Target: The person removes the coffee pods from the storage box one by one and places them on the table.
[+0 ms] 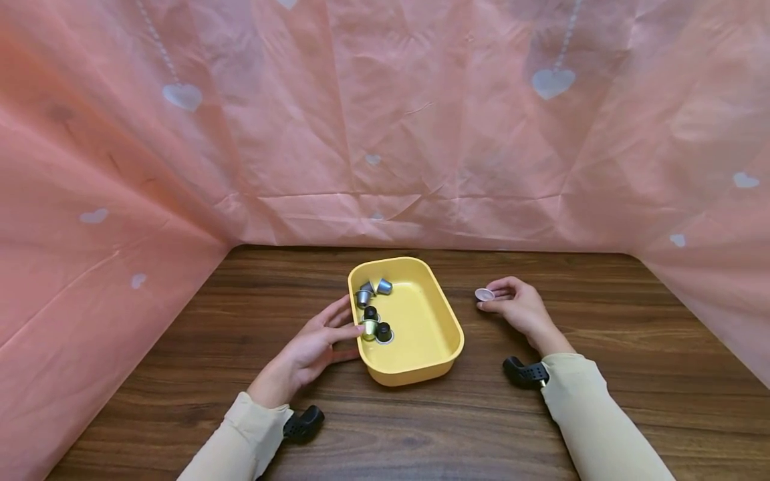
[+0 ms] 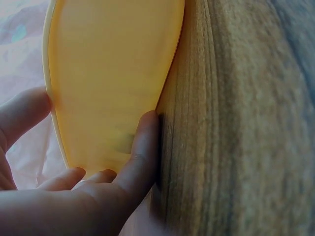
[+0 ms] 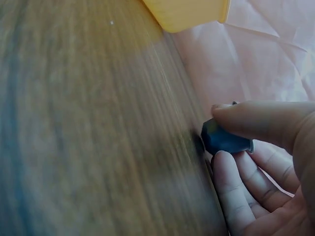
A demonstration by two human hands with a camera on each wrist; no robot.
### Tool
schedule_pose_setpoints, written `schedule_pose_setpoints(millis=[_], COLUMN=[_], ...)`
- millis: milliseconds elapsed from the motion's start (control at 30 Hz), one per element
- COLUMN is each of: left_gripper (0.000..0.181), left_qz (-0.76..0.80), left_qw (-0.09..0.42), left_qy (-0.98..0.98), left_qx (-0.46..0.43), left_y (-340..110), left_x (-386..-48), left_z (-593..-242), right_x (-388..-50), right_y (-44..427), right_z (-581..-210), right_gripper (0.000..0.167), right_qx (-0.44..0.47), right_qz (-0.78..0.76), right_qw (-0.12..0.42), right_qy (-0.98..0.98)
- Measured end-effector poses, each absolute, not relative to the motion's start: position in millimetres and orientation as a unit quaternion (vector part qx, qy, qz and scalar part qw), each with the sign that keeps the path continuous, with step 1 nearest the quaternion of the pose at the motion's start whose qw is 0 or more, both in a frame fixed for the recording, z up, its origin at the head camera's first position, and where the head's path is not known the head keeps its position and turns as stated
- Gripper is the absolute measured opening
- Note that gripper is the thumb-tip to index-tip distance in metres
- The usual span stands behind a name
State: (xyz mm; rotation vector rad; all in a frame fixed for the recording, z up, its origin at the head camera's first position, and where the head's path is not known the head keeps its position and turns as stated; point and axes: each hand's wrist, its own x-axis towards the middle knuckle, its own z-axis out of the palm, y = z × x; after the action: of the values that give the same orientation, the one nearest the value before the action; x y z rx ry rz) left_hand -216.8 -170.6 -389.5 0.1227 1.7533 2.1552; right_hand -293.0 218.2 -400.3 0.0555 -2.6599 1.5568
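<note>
A yellow plastic bin [image 1: 421,321] stands on the table with several coffee capsules in its left part. Among them are a light-blue capsule [image 1: 384,286], a grey capsule [image 1: 363,298], a black capsule [image 1: 383,332] and a yellow-green capsule [image 1: 369,330]. My left hand [image 1: 313,351] grips the bin's left side, thumb at the rim and fingers against the outer wall. To the right of the bin, my right hand [image 1: 520,310] pinches a dark blue coffee capsule [image 3: 224,139] between thumb and fingers, its pale lid [image 1: 484,294] facing up, low at the tabletop.
The brown wood-grain table [image 1: 240,321] reaches back to a pink cloth [image 1: 421,167] with pale hearts, which hangs behind and at both sides. Each wrist carries a black strap mount [image 1: 525,373].
</note>
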Motion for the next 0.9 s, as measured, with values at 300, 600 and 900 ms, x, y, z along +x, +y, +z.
schedule_pose_setpoints(millis=[300, 600, 900], left_gripper=[0.086, 0.085, 0.084], left_qz=[0.763, 0.762, 0.761], left_qw=[0.178, 0.180, 0.179], left_qy=[0.620, 0.621, 0.623], left_qx=[0.041, 0.041, 0.039], left_y=[-170.2, -169.4, -170.4], left_x=[-215.6, -215.3, -215.1], left_z=[-389.6, -389.8, -389.4], right_x=[-292.7, -291.8, -291.0], right_y=[215.9, 217.4, 218.1], right_z=[-401.9, -402.3, -402.4], right_gripper=[0.051, 0.055, 0.060], right_qx=[0.021, 0.013, 0.021], right_qz=[0.492, 0.495, 0.506], right_qw=[0.034, 0.029, 0.026], right_qy=[-0.869, -0.868, -0.862])
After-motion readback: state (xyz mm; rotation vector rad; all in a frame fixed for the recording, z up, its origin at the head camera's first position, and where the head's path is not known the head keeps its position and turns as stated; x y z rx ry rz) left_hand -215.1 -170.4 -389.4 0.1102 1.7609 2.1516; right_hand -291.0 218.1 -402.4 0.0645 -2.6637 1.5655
